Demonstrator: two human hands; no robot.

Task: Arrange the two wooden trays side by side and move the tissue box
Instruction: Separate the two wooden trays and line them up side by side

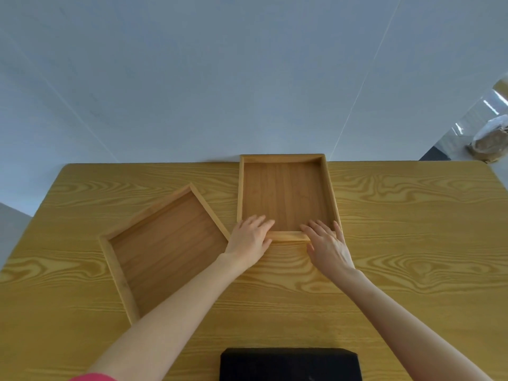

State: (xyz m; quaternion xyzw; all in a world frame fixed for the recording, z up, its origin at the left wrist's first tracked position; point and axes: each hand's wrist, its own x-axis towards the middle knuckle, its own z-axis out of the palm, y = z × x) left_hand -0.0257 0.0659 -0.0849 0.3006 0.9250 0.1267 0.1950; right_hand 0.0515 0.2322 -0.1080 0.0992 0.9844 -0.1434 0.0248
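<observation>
Two shallow wooden trays lie on the table. The far tray (pixel 286 193) sits square against the table's back edge. The near tray (pixel 165 248) lies turned at an angle to its left, one corner almost touching it. My left hand (pixel 251 239) rests on the far tray's near left corner, fingers over the rim. My right hand (pixel 327 243) lies on its near right corner, fingers spread over the rim, thumb on the table. A black box (pixel 290 364), likely the tissue box, sits at the table's near edge. My left forearm crosses over the near tray's right corner.
The yellow wood-grain table (pixel 412 229) runs wide to the right and left of the trays. A pale wall stands right behind its back edge. Off the table at the far right, a plastic-wrapped bag (pixel 492 141) lies on the floor.
</observation>
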